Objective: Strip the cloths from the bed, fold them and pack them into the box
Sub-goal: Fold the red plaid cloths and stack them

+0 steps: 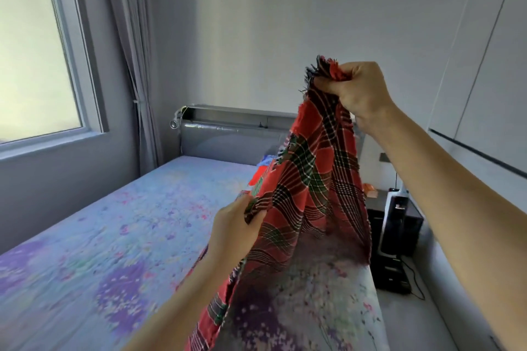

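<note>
A red plaid cloth (313, 179) with green and black checks and frayed edges hangs in the air above the bed (99, 236). My right hand (356, 88) is raised high and grips the bunched top corner of the cloth. Lower down, my left hand (233, 225) pinches the cloth's left edge at about mattress height. The cloth's bottom trails past my left forearm toward the frame's lower edge. The bed carries a pale blue floral sheet with purple patches. More red and blue cloth (263, 168) lies near the headboard, partly hidden behind the plaid cloth. No box is in view.
A grey padded headboard (225, 137) stands at the far end of the bed. A window (34, 51) and grey curtain (134, 51) are on the left. To the right of the bed stands a dark bedside cabinet (410, 225) with a black-and-white device and cables on the floor.
</note>
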Available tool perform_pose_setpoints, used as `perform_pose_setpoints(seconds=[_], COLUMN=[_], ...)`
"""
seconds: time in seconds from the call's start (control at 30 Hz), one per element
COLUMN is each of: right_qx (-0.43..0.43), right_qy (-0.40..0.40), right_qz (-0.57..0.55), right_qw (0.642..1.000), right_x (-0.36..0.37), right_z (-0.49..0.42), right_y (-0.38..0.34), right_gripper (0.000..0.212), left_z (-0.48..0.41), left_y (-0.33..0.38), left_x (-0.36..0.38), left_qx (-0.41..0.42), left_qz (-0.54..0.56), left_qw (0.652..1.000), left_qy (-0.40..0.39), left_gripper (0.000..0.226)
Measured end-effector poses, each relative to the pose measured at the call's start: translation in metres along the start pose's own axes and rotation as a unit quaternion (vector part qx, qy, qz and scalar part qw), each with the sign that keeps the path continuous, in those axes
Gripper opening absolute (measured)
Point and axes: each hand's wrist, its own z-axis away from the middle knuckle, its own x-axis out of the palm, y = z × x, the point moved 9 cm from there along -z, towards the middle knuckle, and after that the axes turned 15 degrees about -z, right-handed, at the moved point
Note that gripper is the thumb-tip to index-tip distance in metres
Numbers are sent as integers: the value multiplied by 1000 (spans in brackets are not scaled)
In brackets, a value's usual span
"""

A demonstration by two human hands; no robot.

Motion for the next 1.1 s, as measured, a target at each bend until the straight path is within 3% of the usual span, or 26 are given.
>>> perform_pose_setpoints(seconds=[0.17, 0.37, 0.43, 0.5, 0.6, 0.67, 0.73, 0.77, 0.87, 0.9, 0.97, 1.1], right_qx=[-5, -6, 27, 76, 182, 267, 291, 279, 247, 234, 175, 66], right_qy=[19, 78, 124, 162, 169, 125, 55, 16, -138, -172, -180, -44], right_qz=[-1, 37, 51, 83, 234, 386, 514, 528, 339, 284, 277, 278], right_qw=[1000, 996, 991, 980, 940, 874, 805, 802, 897, 914, 928, 957], right_x=[6, -42, -77, -115, -169, -187, -173, -154, -54, -22, 20, 34], right_z=[-6, -13, -8, 5, 38, 67, 95, 107, 158, 175, 197, 201], right_y=[-3, 17, 40, 71, 128, 162, 170, 171, 161, 155, 147, 136], right_gripper=[10, 18, 14, 25, 26, 34, 40, 50, 109, 116, 99, 13], left_z=[29, 41, 30, 17, 3, -7, -14, -16, -19, -18, -18, -12], left_y=[-16, -61, -62, -59, -43, -22, 3, 15, 39, 46, 54, 53], left_x=[40, 24, 10, -2, -2, 3, 8, 11, 23, 25, 28, 24], left_qx=[-39, -218, -212, -178, -121, -63, 3, 29, 78, 91, 111, 137], left_qz=[-88, 107, 154, 155, 179, 145, 108, 98, 87, 87, 84, 74], left_qw=[993, 969, 964, 969, 965, 970, 971, 968, 960, 958, 956, 954], left_qy=[-72, -47, -54, -76, -149, -186, -214, -227, -255, -257, -257, -256], left_gripper=[18, 18, 17, 16, 21, 12, 5, 8, 13, 15, 15, 14])
